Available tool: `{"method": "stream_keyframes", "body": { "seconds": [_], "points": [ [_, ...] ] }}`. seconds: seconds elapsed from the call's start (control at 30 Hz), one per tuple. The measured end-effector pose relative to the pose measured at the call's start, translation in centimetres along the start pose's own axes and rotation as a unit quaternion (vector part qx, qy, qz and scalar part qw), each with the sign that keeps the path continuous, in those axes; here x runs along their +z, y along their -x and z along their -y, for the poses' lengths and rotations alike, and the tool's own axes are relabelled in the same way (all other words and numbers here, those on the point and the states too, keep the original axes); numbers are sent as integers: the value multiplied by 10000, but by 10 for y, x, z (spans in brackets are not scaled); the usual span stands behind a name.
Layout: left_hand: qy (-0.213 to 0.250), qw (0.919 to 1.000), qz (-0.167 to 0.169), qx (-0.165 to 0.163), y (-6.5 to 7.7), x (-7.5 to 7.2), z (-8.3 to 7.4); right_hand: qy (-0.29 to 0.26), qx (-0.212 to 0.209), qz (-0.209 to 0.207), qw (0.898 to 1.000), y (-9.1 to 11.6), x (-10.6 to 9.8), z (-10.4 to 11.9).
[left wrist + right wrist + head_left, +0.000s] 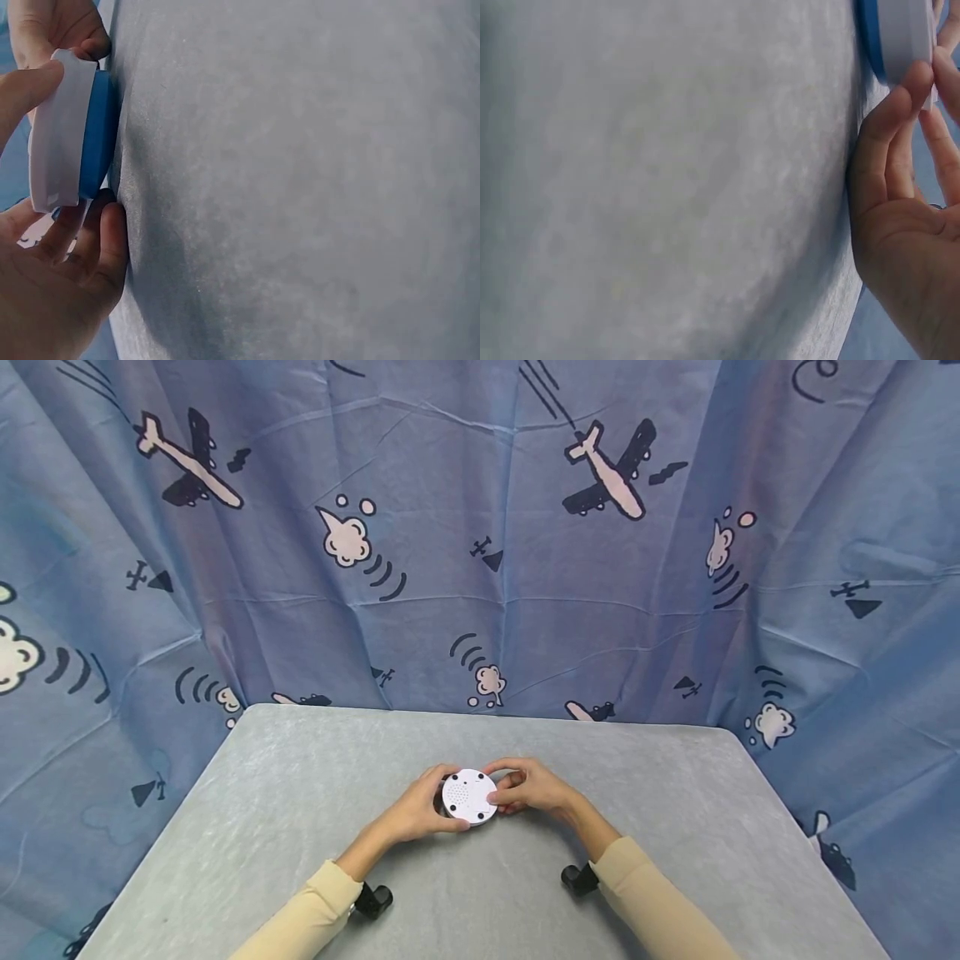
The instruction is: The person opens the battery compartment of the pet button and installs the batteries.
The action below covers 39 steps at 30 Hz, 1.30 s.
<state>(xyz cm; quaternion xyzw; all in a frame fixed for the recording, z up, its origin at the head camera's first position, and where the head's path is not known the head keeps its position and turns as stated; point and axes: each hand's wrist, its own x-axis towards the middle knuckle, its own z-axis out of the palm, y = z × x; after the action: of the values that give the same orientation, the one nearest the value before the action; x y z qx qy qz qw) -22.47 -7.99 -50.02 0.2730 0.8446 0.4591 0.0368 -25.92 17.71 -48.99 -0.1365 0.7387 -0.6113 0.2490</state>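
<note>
Both hands point(480, 793) grip white disc point(468, 796) (blue underside half-hidden).

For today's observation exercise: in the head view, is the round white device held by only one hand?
No: both the left hand and the right hand hold the round white device from opposite sides.

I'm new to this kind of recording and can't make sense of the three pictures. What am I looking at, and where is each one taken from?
No machine here: a person works with two bare hands. The big picture comes from a camera on the person's head, looking down at a grey table in front of a blue curtain with airplanes. The other two come from cameras strapped to each wrist, so they show the table sideways and very close. Both the left hand and the right hand grip a small round device, white on top with tiny holes. The wrist views show it has a blue lower part resting on the table.
</note>
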Motion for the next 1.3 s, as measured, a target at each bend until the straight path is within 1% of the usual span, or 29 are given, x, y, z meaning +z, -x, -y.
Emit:
{"method": "stream_keyframes", "body": {
  "seconds": [0.13, 0.23, 0.3, 0.37, 0.43, 0.5, 0.6, 0.67, 0.73, 0.83, 1.0, 1.07, 1.13, 1.2, 1.3],
  "points": [
    [47, 10000, -6, 55, 0, 0, 0, -56, 9, -49, 10000, 0, 2, 0],
    [53, 10000, -18, 57, 0, 0, 1, -32, -126, -22, 9999, 1, 3, -1],
    [62, 10000, -22, 34, 0, -1, 1, 67, -298, 21, 9995, 1, 4, -1],
    [116, 9999, -21, -4, 0, -1, 1, 281, -547, 116, 9980, 2, 5, -2],
    [203, 9998, 2, -55, 1, -1, 1, 493, -810, 225, 9952, 4, 5, -3],
    [296, 9995, 18, -77, 1, -1, 1, 705, -969, 317, 9923, 6, 6, -3],
    [407, 9991, 54, -123, 1, -1, 1, 907, -949, 391, 9906, 10, 7, -2],
    [434, 9989, 70, -128, 1, -1, 1, 1076, -833, 398, 9899, 13, 8, 0],
    [456, 9989, 76, -123, 2, -1, 3, 1277, -754, 383, 9882, 15, 10, 1],
    [499, 9987, 79, -109, 3, -1, 4, 1718, -764, 339, 9816, 17, 14, 4],
    [579, 9983, 24, -115, 4, 0, 6, 2418, -988, 230, 9650, 13, 22, 5],
    [656, 9978, -18, -87, 4, 1, 6, 2511, -1129, 175, 9612, 11, 24, 5],
    [764, 9970, -36, -91, 3, 2, 6, 2525, -1241, 89, 9596, 10, 25, 6],
    [969, 9952, -50, -123, 3, 2, 6, 2547, -1337, -41, 9577, 11, 24, 6],
    [1332, 9909, -71, -166, 2, 3, 4, 2459, -1431, -179, 9585, 13, 21, 6]
  ]
}}
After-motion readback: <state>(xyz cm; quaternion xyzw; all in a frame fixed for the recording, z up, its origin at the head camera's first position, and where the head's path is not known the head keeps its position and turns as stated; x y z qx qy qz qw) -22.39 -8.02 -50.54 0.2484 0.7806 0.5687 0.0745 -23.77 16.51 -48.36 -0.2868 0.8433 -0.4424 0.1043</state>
